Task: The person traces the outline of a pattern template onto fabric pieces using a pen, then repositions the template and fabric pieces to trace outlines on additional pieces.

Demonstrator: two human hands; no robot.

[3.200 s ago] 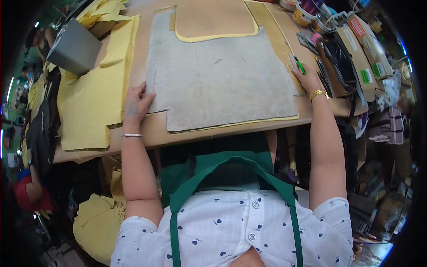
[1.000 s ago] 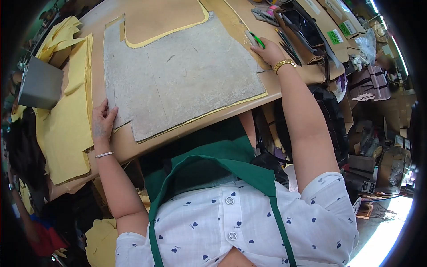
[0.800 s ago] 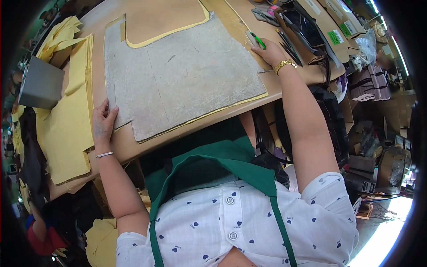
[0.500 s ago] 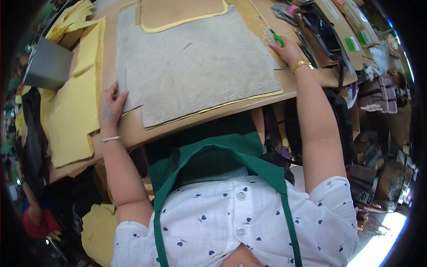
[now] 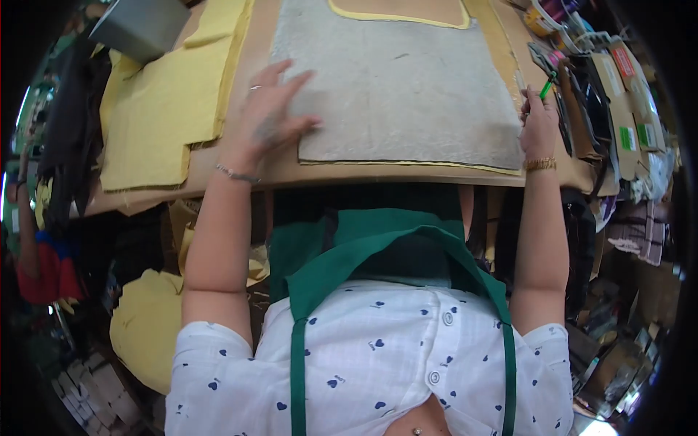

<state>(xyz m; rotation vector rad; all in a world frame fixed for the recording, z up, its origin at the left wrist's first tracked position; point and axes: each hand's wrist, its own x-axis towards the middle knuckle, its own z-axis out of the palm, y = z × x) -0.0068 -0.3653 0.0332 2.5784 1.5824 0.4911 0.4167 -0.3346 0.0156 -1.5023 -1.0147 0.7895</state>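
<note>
My left hand point(image 5: 273, 112) is over the left edge of a grey board pattern point(image 5: 407, 94), its fingers spread and nothing in them. Under the board lies yellow fabric point(image 5: 392, 17), showing along the U-shaped cut-out and the near edge. At the board's right edge is my right hand point(image 5: 539, 123), its fingers closed round a green pen point(image 5: 547, 85). A brown strip point(image 5: 498, 51) shows beside the board's right side.
Stacked yellow fabric point(image 5: 163, 109) and a grey metal block point(image 5: 142, 27) are on the left of the table point(image 5: 254, 58). On the right stand a brown case point(image 5: 582, 116), cardboard boxes point(image 5: 618, 94) and a tub point(image 5: 544, 20). A co-worker's red sleeve point(image 5: 40, 280) shows at far left.
My left hand has lifted off the board's left edge and its fingers have spread. My right hand has turned upright with the green pen. The view has swung, shifting the table rightward and up.
</note>
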